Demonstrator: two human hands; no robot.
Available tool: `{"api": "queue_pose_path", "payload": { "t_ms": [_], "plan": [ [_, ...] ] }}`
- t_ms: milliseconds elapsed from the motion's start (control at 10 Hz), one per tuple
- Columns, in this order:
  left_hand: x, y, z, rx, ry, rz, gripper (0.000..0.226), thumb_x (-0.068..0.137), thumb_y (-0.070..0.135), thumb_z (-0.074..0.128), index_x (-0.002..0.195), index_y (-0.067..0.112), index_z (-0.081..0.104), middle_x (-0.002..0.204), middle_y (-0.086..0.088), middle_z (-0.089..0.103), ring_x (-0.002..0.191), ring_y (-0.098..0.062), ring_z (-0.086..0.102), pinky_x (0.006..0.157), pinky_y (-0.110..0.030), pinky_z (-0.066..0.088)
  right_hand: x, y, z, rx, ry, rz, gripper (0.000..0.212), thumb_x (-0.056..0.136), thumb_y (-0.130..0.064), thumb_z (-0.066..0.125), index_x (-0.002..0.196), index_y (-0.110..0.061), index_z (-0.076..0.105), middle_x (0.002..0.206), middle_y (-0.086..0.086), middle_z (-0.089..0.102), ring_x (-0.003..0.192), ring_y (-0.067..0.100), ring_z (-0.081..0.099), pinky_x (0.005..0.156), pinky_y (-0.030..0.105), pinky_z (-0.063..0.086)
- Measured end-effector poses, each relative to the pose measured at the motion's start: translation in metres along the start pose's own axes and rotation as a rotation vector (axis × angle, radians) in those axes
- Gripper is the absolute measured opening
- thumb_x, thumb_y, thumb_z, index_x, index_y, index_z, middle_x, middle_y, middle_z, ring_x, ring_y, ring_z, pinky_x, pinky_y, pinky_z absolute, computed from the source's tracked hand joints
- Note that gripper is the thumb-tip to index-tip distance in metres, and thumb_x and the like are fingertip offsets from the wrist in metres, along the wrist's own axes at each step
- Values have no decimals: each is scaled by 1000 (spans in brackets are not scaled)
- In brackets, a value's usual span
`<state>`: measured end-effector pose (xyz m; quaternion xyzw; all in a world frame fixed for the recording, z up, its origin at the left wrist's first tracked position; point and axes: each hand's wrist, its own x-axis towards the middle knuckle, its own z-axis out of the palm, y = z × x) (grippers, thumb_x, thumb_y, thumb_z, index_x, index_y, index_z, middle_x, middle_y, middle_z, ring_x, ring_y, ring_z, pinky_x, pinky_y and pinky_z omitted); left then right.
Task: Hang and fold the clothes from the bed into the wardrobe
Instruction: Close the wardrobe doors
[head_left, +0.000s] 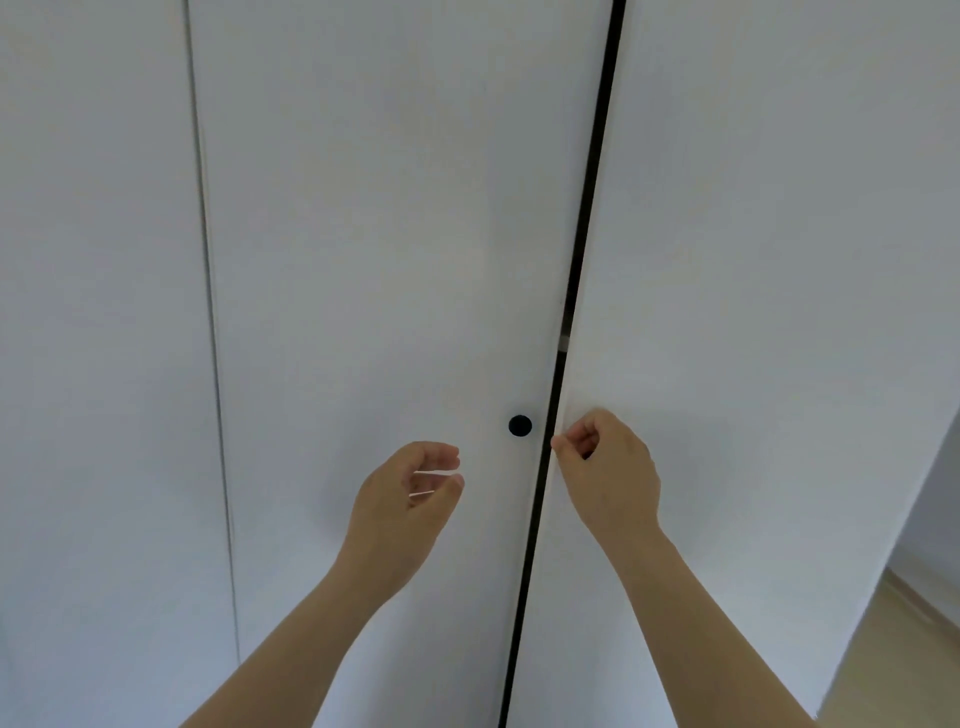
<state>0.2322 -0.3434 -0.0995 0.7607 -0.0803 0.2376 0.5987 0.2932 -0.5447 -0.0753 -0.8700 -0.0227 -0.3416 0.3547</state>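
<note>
A white wardrobe fills the head view. Its left door carries a round black knob. The right door stands slightly ajar, with a dark gap running between the two doors. My right hand is curled at the right door's inner edge, fingertips pinched by the gap; whatever it grips there is hidden by the fingers. My left hand hovers just left of and below the black knob, fingers loosely curved and apart, holding nothing. No clothes or bed are in view.
Another white panel lies left of a thin seam. At the lower right, past the right door's outer edge, a strip of light wooden floor and a white wall show.
</note>
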Motion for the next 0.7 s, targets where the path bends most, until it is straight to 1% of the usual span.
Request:
{"api": "queue_pose_path", "payload": {
  "t_ms": [100,200,300,400,500,600,700],
  "plan": [
    [4,0,5,19,17,-1,20,89,17,65,99,33,66,102,15,69,87,6,64,66,-4,44,11,5,6,44,-69,-12,7,87,-26,61,86,-26,55,81,-13,60,71,2,54,58,21,39],
    [7,0,11,36,31,-2,19,89,16,65,100,32,66,102,14,70,87,6,64,67,-3,44,19,10,9,85,-129,-29,10,85,-23,61,93,-25,55,87,-13,59,76,2,55,64,23,41],
    [9,0,14,57,43,-3,19,89,16,65,101,32,66,102,14,69,87,7,63,67,-2,43,27,13,12,108,-181,-38,16,85,-23,63,99,-25,55,92,-12,58,81,6,56,70,25,42],
    [9,1,16,68,50,8,19,89,17,65,100,33,66,102,17,69,87,8,63,66,-1,42,32,16,12,138,-229,-28,23,86,-23,64,107,-24,56,97,-10,58,88,11,58,79,28,47],
    [9,1,17,72,52,7,19,89,19,65,100,34,65,102,18,69,88,8,63,66,-2,43,35,21,10,191,-267,-24,27,87,-23,64,112,-22,56,101,-10,58,92,9,57,84,26,47],
    [11,1,18,69,54,7,20,89,19,65,100,35,65,102,19,69,88,7,63,66,-2,43,31,24,1,271,-361,4,33,89,-23,64,120,-23,55,110,-11,60,95,5,56,79,15,40],
    [11,3,19,47,70,17,20,89,18,65,100,35,65,101,18,69,88,6,64,66,-2,43,23,27,-14,407,-375,17,44,91,-25,64,133,-26,50,120,-17,58,83,13,58,79,22,47]
  ]
}}
